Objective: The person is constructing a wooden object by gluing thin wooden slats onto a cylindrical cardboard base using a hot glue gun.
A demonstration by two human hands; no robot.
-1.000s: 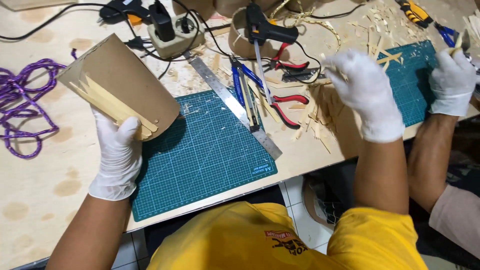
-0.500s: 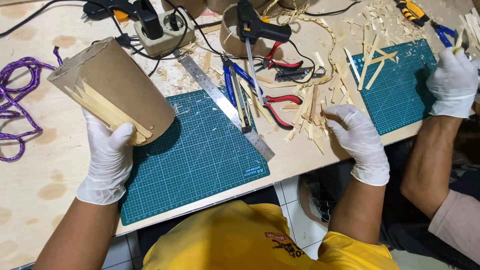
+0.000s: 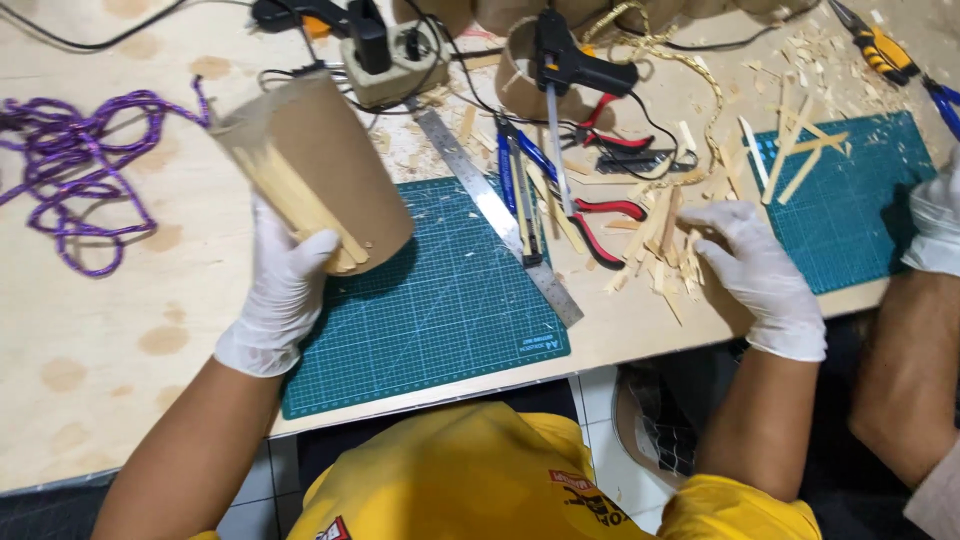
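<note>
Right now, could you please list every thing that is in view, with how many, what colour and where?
cardboard tube: 1, brown, with pale wood strips on its side, held up over the table at left
cutting mats: 2, green, one in the middle, one at right
rope: 1, purple, far left
steel ruler: 1, silver, along the middle mat's right edge
glue guns: 2, black, one top centre, one top left
pliers: 1, red handles, centre
wood strips: many, pale, loose pile near the right hand
table: 1, light plywood
co-worker's gloved hand: 1, white, right edge
left hand: white glove, grip on the tube
right hand: white glove, on the strips
</note>
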